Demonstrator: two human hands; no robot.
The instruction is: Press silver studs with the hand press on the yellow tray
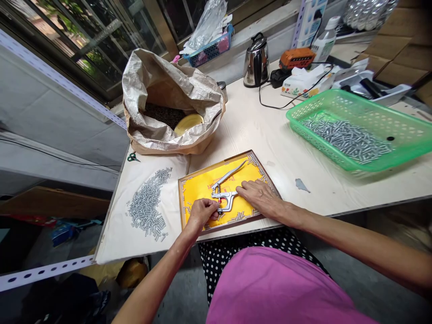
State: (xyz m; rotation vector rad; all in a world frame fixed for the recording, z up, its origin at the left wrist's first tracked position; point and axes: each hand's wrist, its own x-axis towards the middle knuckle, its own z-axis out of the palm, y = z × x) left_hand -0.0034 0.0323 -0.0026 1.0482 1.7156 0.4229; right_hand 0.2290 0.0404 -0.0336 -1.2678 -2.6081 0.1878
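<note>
Silver hand-press pliers with a spring lie with handles spread over a shallow yellow-lined tray. My right hand is closed around the end of the lower handle. The upper handle stands apart from it, pointing up and right. At the jaws, my left hand is pinched; whatever is between its fingertips is too small and hidden to name. Small silver metal pins are scattered along the tray's edges. Left of the tray, a larger heap of similar pins spreads over a white sheet.
A green basket with many metal pins stands at the right. At the back left is an open sack with dark small pieces and a yellow bowl. Green scissors lie near the left edge; a kettle stands behind.
</note>
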